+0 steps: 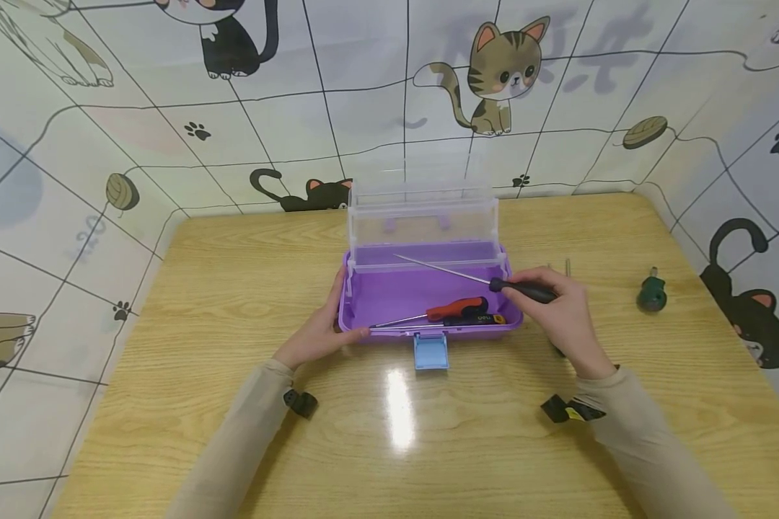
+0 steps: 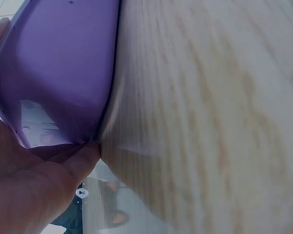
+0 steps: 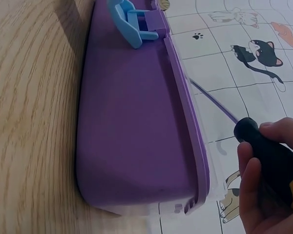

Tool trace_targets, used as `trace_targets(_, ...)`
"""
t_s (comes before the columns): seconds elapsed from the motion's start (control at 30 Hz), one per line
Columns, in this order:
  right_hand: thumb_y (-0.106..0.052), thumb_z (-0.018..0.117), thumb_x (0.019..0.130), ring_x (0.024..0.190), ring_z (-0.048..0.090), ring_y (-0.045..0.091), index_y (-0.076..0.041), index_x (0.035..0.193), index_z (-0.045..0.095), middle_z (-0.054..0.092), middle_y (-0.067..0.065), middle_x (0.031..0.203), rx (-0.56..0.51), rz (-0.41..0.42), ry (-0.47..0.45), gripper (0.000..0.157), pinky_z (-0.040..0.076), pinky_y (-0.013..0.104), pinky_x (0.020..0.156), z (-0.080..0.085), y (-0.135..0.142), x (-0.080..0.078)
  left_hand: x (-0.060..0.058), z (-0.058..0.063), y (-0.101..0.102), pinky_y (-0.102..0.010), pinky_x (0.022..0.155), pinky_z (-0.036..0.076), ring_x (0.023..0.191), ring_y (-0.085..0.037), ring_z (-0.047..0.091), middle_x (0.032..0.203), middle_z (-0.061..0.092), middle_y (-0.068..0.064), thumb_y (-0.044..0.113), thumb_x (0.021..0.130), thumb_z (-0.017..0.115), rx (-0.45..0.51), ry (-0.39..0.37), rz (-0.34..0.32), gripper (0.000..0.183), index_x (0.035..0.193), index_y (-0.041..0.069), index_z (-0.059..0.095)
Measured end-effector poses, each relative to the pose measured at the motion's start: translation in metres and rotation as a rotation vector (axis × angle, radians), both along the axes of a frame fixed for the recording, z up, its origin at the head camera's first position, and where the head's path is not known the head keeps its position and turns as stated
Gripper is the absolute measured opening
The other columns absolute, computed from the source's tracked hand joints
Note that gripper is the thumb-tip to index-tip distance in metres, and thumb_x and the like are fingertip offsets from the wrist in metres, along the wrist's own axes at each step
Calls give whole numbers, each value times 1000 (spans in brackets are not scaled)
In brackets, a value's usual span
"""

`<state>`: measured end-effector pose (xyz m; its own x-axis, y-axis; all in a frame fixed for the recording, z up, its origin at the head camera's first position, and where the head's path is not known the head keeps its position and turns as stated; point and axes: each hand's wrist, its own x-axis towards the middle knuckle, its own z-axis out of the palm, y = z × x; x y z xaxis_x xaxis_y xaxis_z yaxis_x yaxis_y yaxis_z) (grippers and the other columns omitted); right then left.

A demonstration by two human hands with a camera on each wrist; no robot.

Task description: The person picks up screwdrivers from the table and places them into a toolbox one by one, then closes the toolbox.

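In the head view my right hand (image 1: 561, 310) grips a black-handled screwdriver (image 1: 529, 290), its long shaft pointing left over the open toolbox. The right wrist view shows fingers and thumb around the black handle (image 3: 271, 163), which has an orange patch. The purple toolbox (image 1: 431, 336) has its transparent lid (image 1: 422, 223) raised at the back and a blue latch (image 1: 431, 352) hanging in front. My left hand (image 1: 318, 330) holds the toolbox's left end, thumb at the front corner. Inside lie a red-and-black screwdriver (image 1: 454, 308) and a black-and-yellow screwdriver (image 1: 477, 319) along the front wall.
To the right on the wooden table (image 1: 234, 288) stands a stubby green screwdriver (image 1: 652, 294). A thin metal shaft (image 1: 568, 267) shows behind my right hand, which hides the rest of it. A cat-patterned sheet (image 1: 363, 115) rises behind and beside the table.
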<state>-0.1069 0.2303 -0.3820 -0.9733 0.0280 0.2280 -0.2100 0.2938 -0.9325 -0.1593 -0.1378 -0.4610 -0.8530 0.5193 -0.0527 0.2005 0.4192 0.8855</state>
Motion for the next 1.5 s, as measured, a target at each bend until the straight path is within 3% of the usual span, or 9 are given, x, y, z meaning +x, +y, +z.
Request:
trace_targets(0.27,-2,74,84,86,65,11,5,102,69,67,1,99,-43,29,-27,20,53,19,71,-21,4,-10,-1,0,0,-47,109,29,138,-34,30,161,3,-6,37,84,75,-9,-8,3,112,152,39,-15)
trace_targets(0.53,-4,73,86,83,66,13,2,102,70,68,3,98,-60,85,-30,17,53,20,68,-22,2,-11,-1,0,0,-47,109,28,137,-34,31,161,4,-8,33,85,75,-9,-4,-2,113,152,36,-15)
trace_targets(0.67,2,71,85,77,64,10,7,99,68,67,3,96,-55,118,-37,15,51,19,62,-12,-2,-8,-2,-1,0,-49,109,27,137,-37,30,160,4,-11,26,86,74,-2,13,-17,112,153,33,-16)
trace_targets(0.77,1,72,85,71,62,9,7,99,68,65,3,94,-25,137,-57,16,48,21,55,-10,-4,-9,-2,-1,0,-48,109,27,137,-35,31,160,5,-10,29,86,74,-1,18,-15,112,152,36,-16)
trace_targets(0.97,-13,76,85,64,58,15,-4,103,72,67,3,92,61,139,-139,20,46,25,51,-23,-4,-19,-1,-1,0,-48,108,30,134,-34,36,160,7,-11,34,85,75,19,-3,-12,113,152,39,-16)
trace_targets(1.13,-10,75,85,55,53,17,-1,101,71,65,10,92,131,173,-169,19,45,26,47,-28,-11,-27,0,-2,-1,-50,108,30,135,-37,34,160,6,-12,33,85,75,25,3,-17,113,152,37,-16)
trace_targets(1.37,-18,78,83,72,56,17,-7,97,73,67,7,92,266,216,-175,18,47,26,60,-29,-21,-37,-1,-3,-1,-46,109,28,137,-32,31,160,8,-9,34,85,75,8,8,-5,113,152,39,-16)
trace_targets(1.5,-22,78,83,76,57,20,-9,94,74,68,5,92,292,230,-198,18,47,29,64,-29,-24,-40,-1,-3,-2,-45,110,27,137,-31,31,159,11,-9,34,85,75,-8,15,-2,113,152,40,-15)
